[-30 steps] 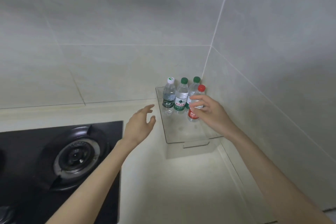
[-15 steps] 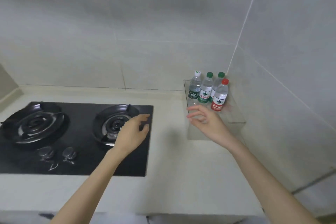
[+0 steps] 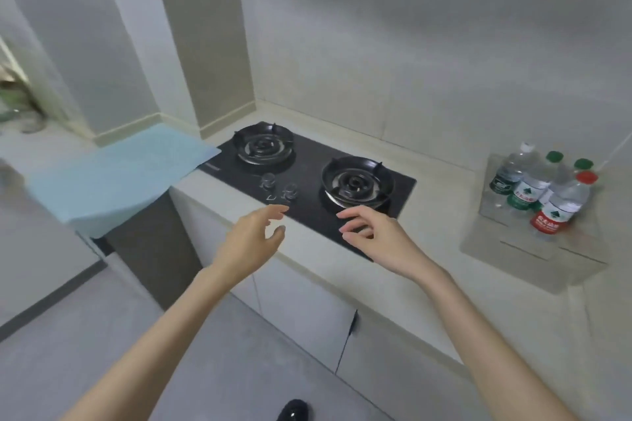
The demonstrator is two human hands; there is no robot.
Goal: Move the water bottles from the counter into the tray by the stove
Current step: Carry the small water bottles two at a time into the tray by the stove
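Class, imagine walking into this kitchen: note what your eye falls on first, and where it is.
The black stove sits in the middle of the pale counter, with the left hand and right hand hovering open and empty before it. At far right, four water bottles stand upright in a clear tray in the corner, one red-capped. A light blue mat lies left of the stove.

Head camera (wide-angle) looks down across the stove (image 3: 307, 164).

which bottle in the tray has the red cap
The frontmost bottle in the tray, red-labelled; the three behind it have two green caps and one white.
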